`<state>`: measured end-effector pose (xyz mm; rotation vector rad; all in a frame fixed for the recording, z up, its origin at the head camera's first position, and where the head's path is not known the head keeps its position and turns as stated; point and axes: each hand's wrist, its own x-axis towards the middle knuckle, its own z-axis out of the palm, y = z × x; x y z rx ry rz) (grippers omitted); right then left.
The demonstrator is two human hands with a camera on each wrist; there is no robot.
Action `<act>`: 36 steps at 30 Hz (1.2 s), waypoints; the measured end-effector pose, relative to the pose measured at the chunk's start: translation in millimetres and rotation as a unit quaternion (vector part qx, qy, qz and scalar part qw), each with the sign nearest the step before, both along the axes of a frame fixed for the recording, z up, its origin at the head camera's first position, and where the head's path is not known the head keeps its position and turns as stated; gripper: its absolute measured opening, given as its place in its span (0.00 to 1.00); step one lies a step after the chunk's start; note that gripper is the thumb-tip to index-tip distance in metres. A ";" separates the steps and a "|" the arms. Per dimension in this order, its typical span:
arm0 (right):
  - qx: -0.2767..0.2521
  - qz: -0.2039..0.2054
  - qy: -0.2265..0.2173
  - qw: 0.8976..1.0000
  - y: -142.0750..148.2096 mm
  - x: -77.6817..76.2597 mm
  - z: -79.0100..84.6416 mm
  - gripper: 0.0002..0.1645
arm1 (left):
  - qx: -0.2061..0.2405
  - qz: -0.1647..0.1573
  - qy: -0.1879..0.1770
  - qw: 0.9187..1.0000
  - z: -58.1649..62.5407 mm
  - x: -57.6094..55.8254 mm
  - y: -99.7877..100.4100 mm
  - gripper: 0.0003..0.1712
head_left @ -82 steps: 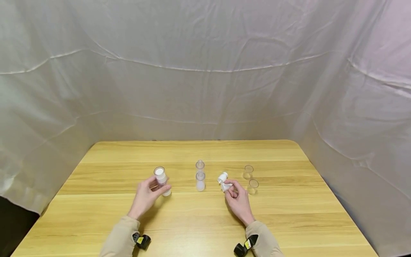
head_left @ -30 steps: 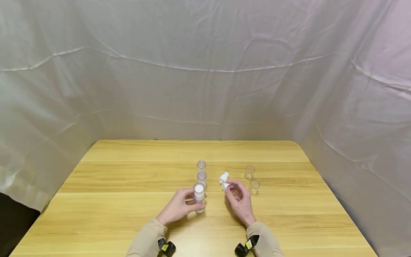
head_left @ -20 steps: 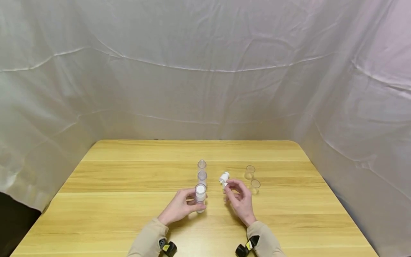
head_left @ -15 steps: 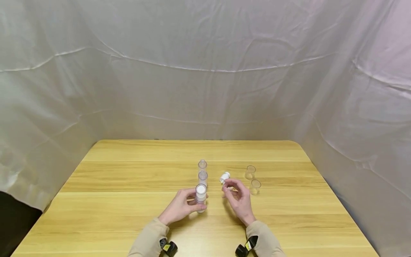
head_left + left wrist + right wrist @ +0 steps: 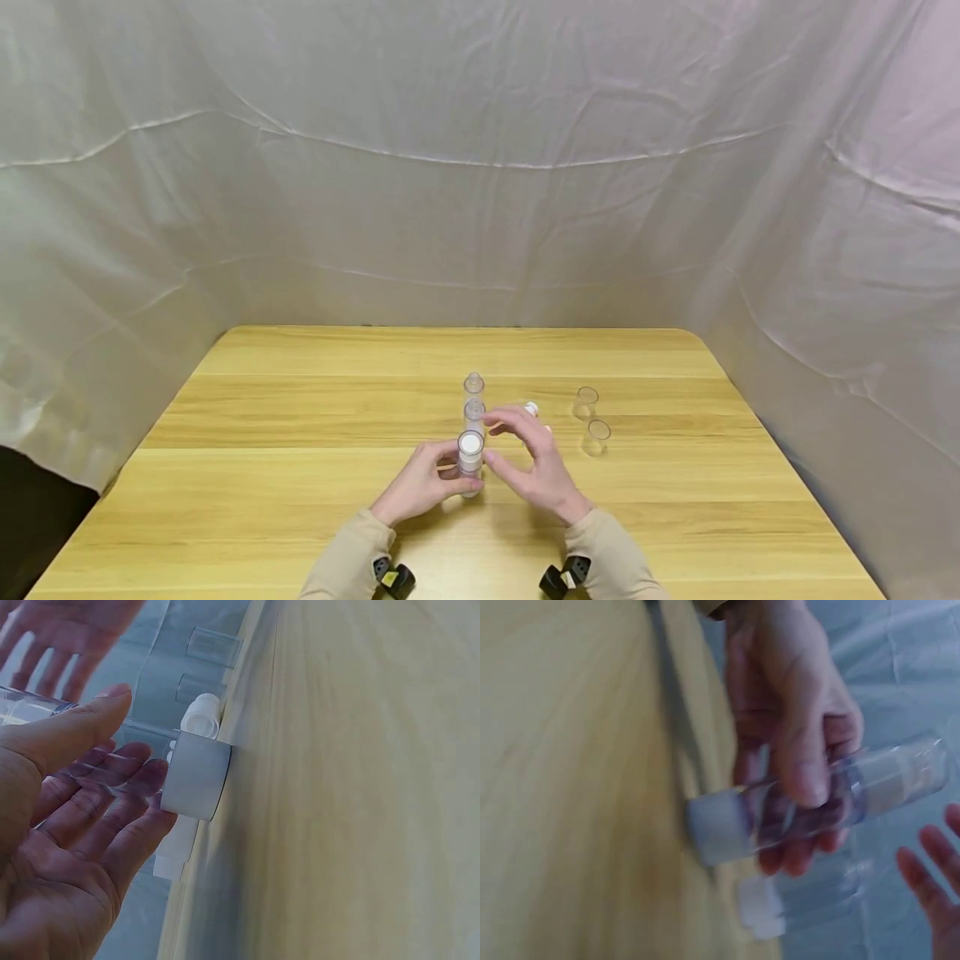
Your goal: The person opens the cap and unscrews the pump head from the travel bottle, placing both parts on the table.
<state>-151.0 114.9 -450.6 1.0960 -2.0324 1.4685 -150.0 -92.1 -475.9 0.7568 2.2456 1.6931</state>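
Observation:
My left hand (image 5: 420, 485) grips an upright clear bottle (image 5: 470, 448) by its middle, thumb on the near side. A white base (image 5: 196, 776) shows at its lower end in the left wrist view, close over the table. Its top, a white piece under a clear cap, points up. The right hand (image 5: 531, 465) holds nothing; its thumb and fingers are spread apart right beside the bottle's top. Two similar clear bottles stand in line behind, the nearer one (image 5: 474, 412) and the farther one (image 5: 473, 387), both without a white top piece.
Past my right hand are two small white pieces, the farther one (image 5: 532, 408) partly hidden by that hand. Two clear caps, the back one (image 5: 586, 402) and the front one (image 5: 597, 437), stand to the right on the wooden table (image 5: 300, 408). Grey curtains (image 5: 480, 217) surround it.
The left hand has carried the bottle rightward to the near end of the line. My right hand has let go of a white piece and moved left to the bottle's top.

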 end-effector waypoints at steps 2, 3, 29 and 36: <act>0.041 0.006 -0.012 0.999 -2.7 2.4 6.1 0.27 | -0.001 -0.001 0.005 1.000 -0.2 -0.4 -0.4 0.23; 0.062 0.006 -0.020 0.998 -4.0 3.9 8.9 0.28 | -0.004 -0.001 0.010 1.000 -0.4 -0.5 -0.6 0.22; 0.173 -0.026 -0.014 0.984 -12.7 6.0 17.5 0.19 | -0.015 0.004 0.035 0.999 -2.1 -1.3 -0.4 0.25; 0.168 -0.034 -0.025 0.985 -12.5 6.8 17.9 0.17 | -0.011 0.006 0.030 0.999 -2.1 -0.5 0.3 0.25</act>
